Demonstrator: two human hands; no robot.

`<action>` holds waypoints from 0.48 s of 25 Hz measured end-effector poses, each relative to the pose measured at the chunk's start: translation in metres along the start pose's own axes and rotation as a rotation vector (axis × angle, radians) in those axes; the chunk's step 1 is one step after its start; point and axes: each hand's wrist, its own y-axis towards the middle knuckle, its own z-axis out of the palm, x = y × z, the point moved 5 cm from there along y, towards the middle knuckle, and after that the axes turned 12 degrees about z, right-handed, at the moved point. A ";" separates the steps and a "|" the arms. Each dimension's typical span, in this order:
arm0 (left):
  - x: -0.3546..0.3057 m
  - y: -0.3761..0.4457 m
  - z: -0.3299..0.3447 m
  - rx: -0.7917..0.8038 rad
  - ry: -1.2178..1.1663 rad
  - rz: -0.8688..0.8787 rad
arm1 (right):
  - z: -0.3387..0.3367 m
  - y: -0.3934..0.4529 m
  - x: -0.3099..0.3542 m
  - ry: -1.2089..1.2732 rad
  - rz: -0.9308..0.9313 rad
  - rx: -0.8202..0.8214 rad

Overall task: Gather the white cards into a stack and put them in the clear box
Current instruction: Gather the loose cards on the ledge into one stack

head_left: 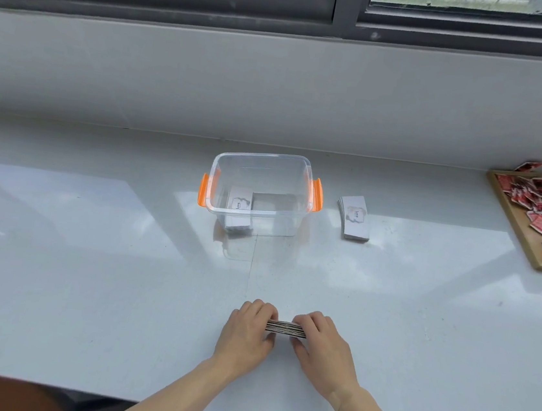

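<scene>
A stack of white cards (286,328) stands on edge on the white counter near me, pinched between my left hand (246,334) and my right hand (322,346). Only the stack's striped edge shows between my fingers. Further back sits the clear box (295,174) with orange handles, its lid off. Inside it, at the left, lies a pile of white cards (239,203) printed "love". Another stack of white cards (354,218) lies flat on the counter just right of the box.
A wooden tray (513,229) with several red cards sits at the far right edge. Behind the box the counter (86,269) meets a grey sill below a dark-framed window.
</scene>
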 end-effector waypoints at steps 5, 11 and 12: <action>0.006 -0.002 0.004 0.037 0.029 0.007 | 0.003 0.000 -0.001 -0.056 -0.004 0.039; 0.010 0.000 -0.007 -0.017 0.033 0.056 | -0.007 0.001 0.012 -0.036 -0.013 -0.054; 0.013 -0.003 -0.008 -0.010 0.036 0.054 | -0.004 -0.002 0.013 -0.040 -0.007 -0.050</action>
